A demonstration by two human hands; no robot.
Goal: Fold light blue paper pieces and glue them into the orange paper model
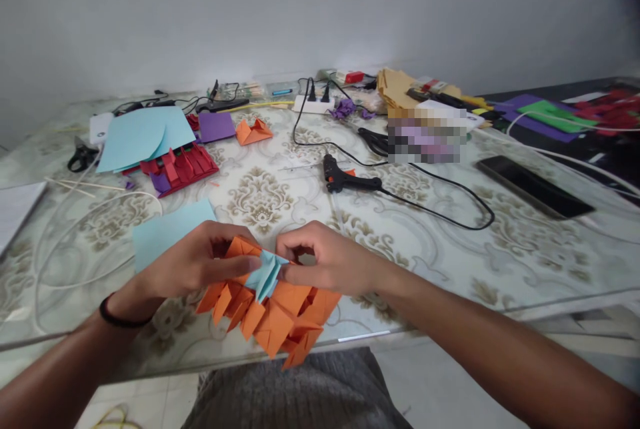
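Both hands meet over an orange folded-paper piece [275, 322], made of several joined units, at the table's front edge. A small light blue folded paper [267, 274] lies against its upper middle. My left hand [200, 259] is closed, its thumb pressed on the blue paper's left side and its fingers behind the orange part. My right hand [325, 259] pinches the blue paper's right side between thumb and fingers. Some fingertips are hidden behind the paper. Just beyond my left hand lies a flat light blue sheet [170, 229], partly covered by that hand.
A black glue gun [350, 179] lies ahead, its cord looping right towards a phone [535, 185]. Red folded paper [185, 169], light blue sheets [140, 135], a purple square [217, 127] and an orange folded piece [253, 131] sit back left. A white power strip [313, 105] stands near the wall.
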